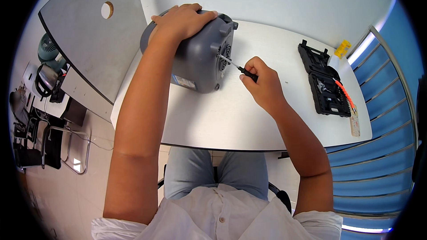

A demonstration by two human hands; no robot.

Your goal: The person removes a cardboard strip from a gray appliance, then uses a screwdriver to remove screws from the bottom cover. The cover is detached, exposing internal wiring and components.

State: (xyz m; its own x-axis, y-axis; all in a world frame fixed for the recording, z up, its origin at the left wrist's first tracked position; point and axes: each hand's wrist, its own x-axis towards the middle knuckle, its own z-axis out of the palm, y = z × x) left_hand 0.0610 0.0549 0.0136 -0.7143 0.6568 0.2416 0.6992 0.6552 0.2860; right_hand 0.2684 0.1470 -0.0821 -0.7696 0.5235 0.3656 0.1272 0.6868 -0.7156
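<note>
A dark grey rounded appliance (pixel 195 60) lies on its side on the white table, its vented base facing right. My left hand (pixel 180 22) rests on top of it with the fingers spread. In my right hand (pixel 263 82) is a screwdriver (pixel 242 69) with a black handle, gripped between thumb and fingers. Its thin metal shaft points up and left, and the tip meets the appliance's base near the round vent. Whether the tip sits in a screw is too small to tell.
On the table's right lies an open black tool case (pixel 327 86) with small bits and an orange flexible shaft (pixel 344 94). Beside it are a yellow object (pixel 342 49) and a pale remote-like strip (pixel 354 122). A metal railing (pixel 387 84) borders the right; a grey panel (pixel 95 31) stands left.
</note>
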